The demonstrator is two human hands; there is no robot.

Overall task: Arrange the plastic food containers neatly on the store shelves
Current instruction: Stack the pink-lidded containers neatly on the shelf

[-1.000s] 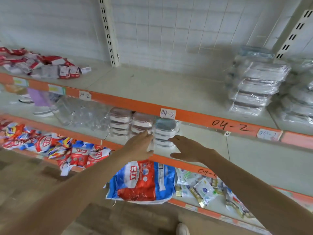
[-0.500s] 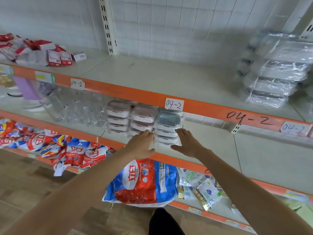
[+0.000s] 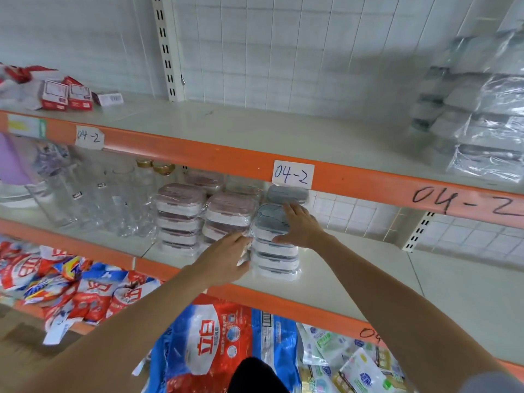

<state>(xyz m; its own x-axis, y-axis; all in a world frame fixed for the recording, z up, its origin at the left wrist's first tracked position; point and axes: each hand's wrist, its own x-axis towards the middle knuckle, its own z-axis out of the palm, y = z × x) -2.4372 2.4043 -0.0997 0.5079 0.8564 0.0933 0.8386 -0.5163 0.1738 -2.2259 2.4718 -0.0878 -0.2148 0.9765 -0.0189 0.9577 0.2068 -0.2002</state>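
Note:
A wrapped stack of grey-lidded plastic containers [image 3: 273, 258] stands on the middle shelf [image 3: 354, 282] near its front edge. My right hand [image 3: 300, 226] lies flat on the top lid and right side of that stack, fingers straight. My left hand [image 3: 226, 260] presses against the stack's left side with fingers extended. Two stacks of pink-lidded containers [image 3: 178, 217] [image 3: 229, 215] stand just left of it, and another grey-lidded container [image 3: 287, 194] sits behind. More wrapped container packs [image 3: 482, 137] are piled on the upper shelf at the right.
Clear glass jars [image 3: 93, 199] fill the middle shelf's left part. Red boxes [image 3: 66, 95] lie on the upper shelf's left end. Detergent bags [image 3: 224, 344] and small packets [image 3: 348, 364] crowd the bottom shelf. Orange shelf edges carry "04-2" labels [image 3: 293, 174].
Both hands have moved forward onto the grey-lidded stack: the right hand now rests on its top, the left against its side. The camera has come closer to the shelf.

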